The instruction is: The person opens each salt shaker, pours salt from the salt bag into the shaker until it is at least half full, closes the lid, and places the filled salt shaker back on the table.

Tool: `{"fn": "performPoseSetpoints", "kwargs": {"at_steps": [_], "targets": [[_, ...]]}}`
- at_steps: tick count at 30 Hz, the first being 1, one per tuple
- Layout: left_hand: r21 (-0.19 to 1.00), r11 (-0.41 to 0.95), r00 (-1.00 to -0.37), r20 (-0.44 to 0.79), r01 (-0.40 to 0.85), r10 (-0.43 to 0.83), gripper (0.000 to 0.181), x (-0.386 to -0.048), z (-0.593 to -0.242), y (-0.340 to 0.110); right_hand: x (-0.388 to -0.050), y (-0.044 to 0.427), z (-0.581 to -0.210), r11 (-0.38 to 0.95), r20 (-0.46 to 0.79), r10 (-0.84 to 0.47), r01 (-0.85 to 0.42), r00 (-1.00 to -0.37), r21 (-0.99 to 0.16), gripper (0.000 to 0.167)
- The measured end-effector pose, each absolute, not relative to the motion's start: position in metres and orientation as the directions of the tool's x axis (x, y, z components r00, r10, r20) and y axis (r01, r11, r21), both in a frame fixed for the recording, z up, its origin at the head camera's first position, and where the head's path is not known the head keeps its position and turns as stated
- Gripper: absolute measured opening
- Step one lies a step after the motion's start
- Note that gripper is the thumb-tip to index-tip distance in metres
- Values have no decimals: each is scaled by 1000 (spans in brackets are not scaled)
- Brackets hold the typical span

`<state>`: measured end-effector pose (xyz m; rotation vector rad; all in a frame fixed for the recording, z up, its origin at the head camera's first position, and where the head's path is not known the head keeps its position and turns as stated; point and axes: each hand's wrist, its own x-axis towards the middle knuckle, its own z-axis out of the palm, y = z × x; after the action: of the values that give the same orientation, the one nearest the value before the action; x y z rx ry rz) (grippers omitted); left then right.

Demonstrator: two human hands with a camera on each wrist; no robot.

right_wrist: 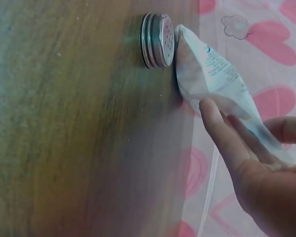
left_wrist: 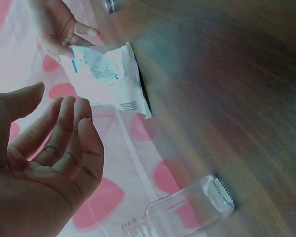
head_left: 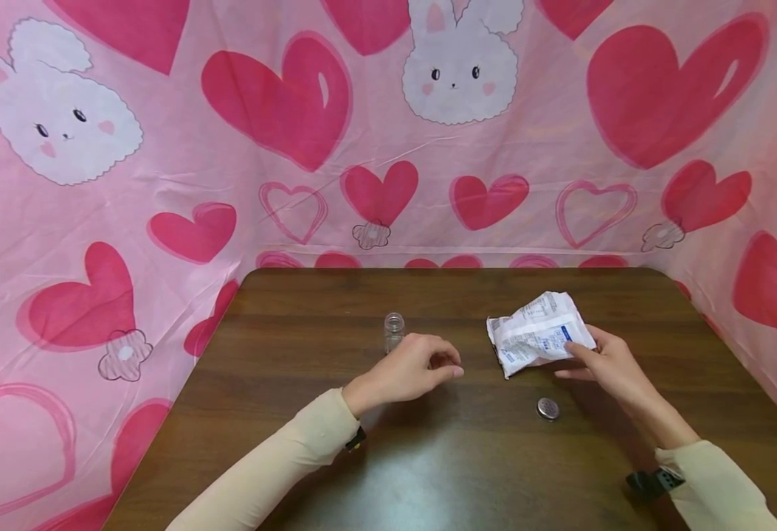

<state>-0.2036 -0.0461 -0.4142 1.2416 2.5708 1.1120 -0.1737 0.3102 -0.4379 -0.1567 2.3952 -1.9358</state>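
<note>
My right hand (head_left: 617,365) holds a white printed packet (head_left: 537,335) by its right end, the thumb lying over the printed face. In the right wrist view, the fingers (right_wrist: 227,138) of that hand lie along the packet (right_wrist: 222,74). My left hand (head_left: 408,369) hovers over the middle of the table with loosely curved fingers; its palm (left_wrist: 44,192) holds nothing. Just behind it stands a small clear bottle (head_left: 394,324) with an uncovered threaded neck, its lower part hidden by the hand. A silver lid with small holes (head_left: 548,409) lies on the table, nearer than the packet.
The dark wooden table (head_left: 468,472) has rounded far corners. A pink cloth (head_left: 421,147) with hearts and rabbits hangs behind it and along its sides. Dark bands (head_left: 654,483) show at both wrists, by the cream sleeves (head_left: 282,457).
</note>
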Motion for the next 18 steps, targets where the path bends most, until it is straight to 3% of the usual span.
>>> {"fn": "performPoseSetpoints", "kwargs": {"at_steps": [18], "targets": [[592, 432, -662, 245, 681, 708, 8, -208, -401, -36, -189, 300, -434, 236, -18, -256, -45, -967, -971, 55]]}}
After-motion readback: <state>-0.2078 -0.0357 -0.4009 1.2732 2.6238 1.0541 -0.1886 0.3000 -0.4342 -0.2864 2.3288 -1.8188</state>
